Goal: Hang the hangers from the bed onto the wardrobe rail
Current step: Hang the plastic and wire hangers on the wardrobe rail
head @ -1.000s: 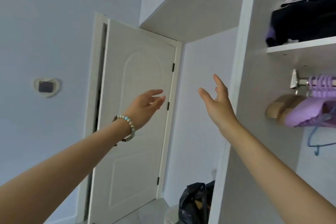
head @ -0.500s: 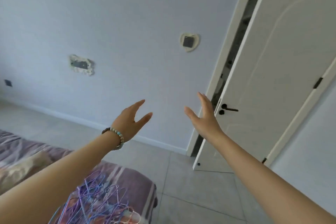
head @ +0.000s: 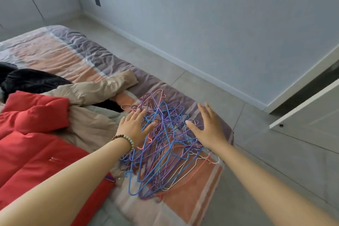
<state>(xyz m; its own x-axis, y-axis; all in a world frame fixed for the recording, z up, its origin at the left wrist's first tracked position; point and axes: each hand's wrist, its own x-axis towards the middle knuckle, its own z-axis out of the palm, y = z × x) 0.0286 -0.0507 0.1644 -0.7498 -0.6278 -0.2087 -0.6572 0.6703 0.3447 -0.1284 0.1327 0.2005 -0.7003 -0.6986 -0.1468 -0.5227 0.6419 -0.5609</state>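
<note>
Plainly, the fingers (head: 141,113) of the left hand (head: 133,127) are straight and spread, holding nothing, over the left edge of the hanger pile (head: 161,152); whether they touch the wires cannot be told. The right hand (head: 209,128) is likewise spread flat and empty at the pile's right edge, thumb toward the wires. The thin blue, purple, pink and white hangers lie tangled on the bed (head: 73,57) by its right edge, the heap's long axis running from the near edge away, hooks pointing in many directions. A bead bracelet (head: 126,138) circles the left wrist. A beige jacket (head: 95,86) and a red jacket (head: 36,143) lie left of the pile.
</note>
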